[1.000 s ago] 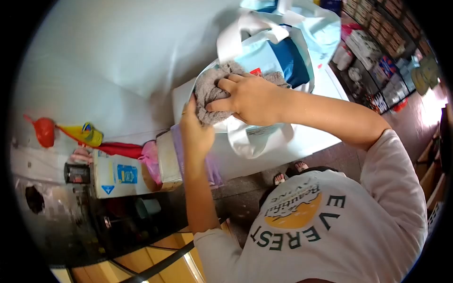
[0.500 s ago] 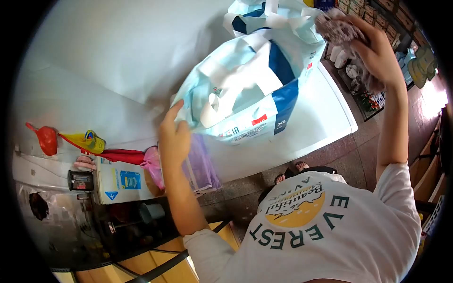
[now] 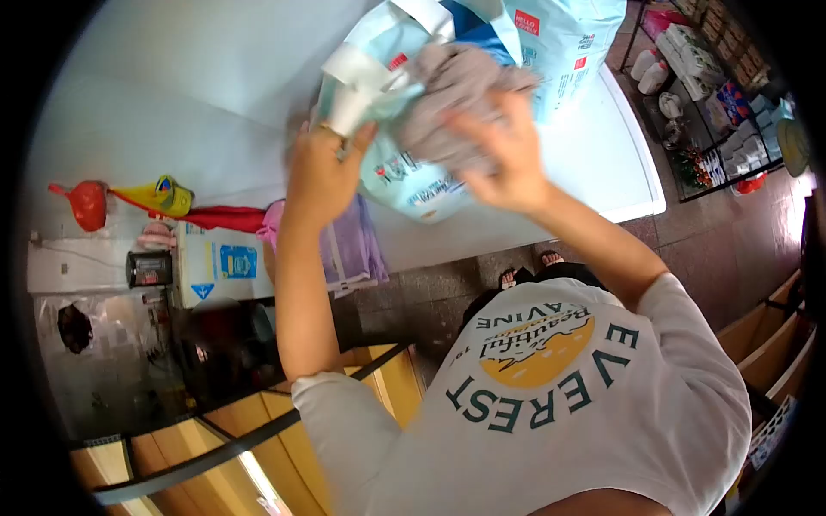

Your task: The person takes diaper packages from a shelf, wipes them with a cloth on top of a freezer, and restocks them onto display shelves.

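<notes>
My left hand [image 3: 323, 176] is closed on the near-left edge of a light blue shopping bag [image 3: 422, 193] with white handles, thumb towards me. My right hand [image 3: 512, 159], somewhat blurred, grips a crumpled grey-brown cloth [image 3: 456, 99] and presses it against the front of this bag. The cloth hides much of the bag's print and part of its opening. Just behind to the right stands a second light blue bag [image 3: 572, 60] with red labels. Both bags rest on a white tabletop [image 3: 602, 159].
Left of the table, a purple cloth [image 3: 353, 249] hangs beside a white box [image 3: 228, 262] with a blue label. A red scoop-like item [image 3: 86, 205] and a yellow one lie on a ledge. Stocked shelves [image 3: 714, 103] stand at the right, beyond the tiled floor [image 3: 697, 245].
My right hand has swung from the far right, beyond the bags, in to the front bag with the cloth. My left hand stays at that bag's left edge, and the view has shifted slightly.
</notes>
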